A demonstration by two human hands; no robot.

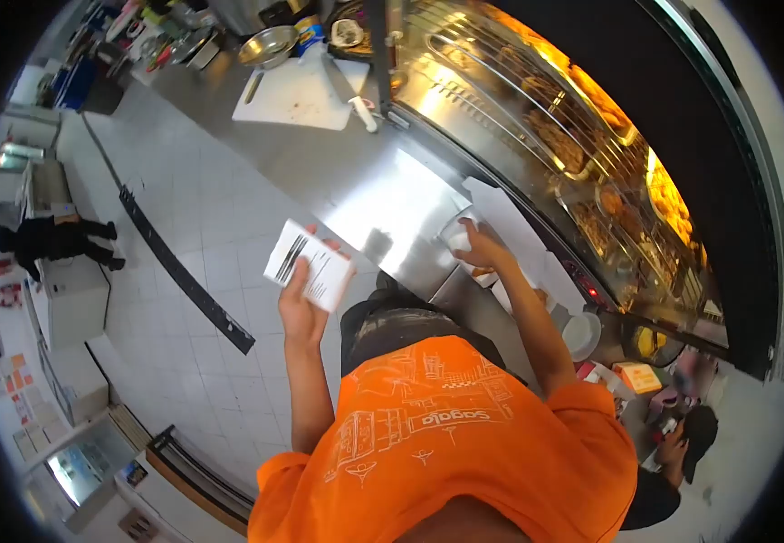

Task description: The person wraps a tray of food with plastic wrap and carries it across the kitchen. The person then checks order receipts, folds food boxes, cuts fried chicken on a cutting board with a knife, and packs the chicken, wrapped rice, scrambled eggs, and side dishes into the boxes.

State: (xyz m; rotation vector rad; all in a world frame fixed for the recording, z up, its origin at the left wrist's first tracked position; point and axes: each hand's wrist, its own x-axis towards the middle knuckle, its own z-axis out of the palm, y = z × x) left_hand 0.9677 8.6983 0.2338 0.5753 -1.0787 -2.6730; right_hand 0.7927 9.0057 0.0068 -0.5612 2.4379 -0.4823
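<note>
My left hand point(306, 294) is closed on a white printed paper slip point(312, 262), with the thumb across its front and dark lines of print facing me. It is held up over the floor, left of the steel counter point(342, 172). At the counter's near right end, my right hand point(481, 246) has its fingers curled at a whitish see-through tub point(454, 233); the fingertips are partly hidden. Beside that hand stands an open white box point(508, 210), its flap raised. Small orange-brown pieces show under the wrist, too unclear to name.
A glass-fronted heated cabinet point(537, 109) with wire racks of food lines the right side. A knife point(348, 93) lies partly on the white cutting board point(274, 95) near a metal bowl point(268, 47). Another person point(693, 443) is at lower right; someone in black point(57, 237) stands far left.
</note>
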